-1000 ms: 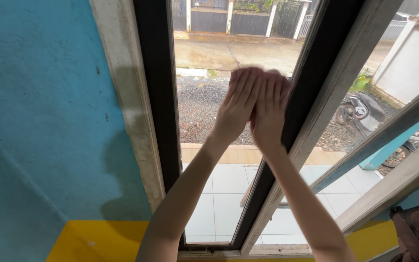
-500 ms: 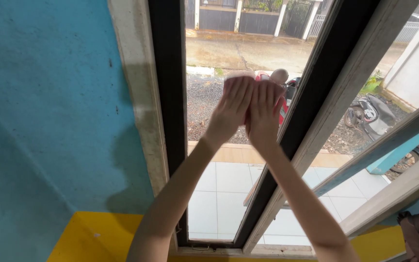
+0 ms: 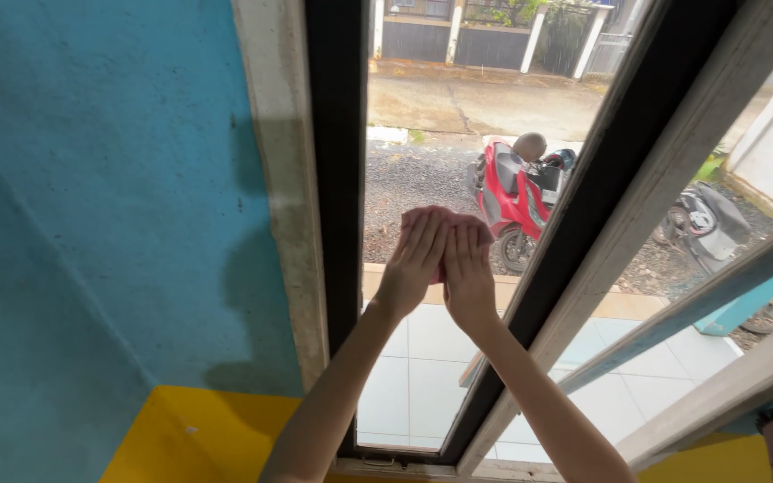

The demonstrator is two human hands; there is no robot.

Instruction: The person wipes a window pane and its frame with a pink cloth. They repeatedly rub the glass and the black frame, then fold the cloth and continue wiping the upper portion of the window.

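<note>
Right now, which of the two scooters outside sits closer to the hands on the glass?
The red scooter, seen just above and right of both hands. The dark grey scooter stands farther right, beyond the black window frame.

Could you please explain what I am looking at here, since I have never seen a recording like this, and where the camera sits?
There is no machine here: the view comes from a camera worn on a person's head, looking along their own two bare arms. The left hand and the right hand are pressed side by side, palms flat, against the glass pane of a window. Between the palms and the glass sits a pink cloth, of which only the edges show around the fingers. The pane sits in a dark window frame, with a blue wall and a yellow band to the left. Through the glass you see a tiled porch, gravel, and a parked red scooter; a second, grey scooter stands further right.
</note>
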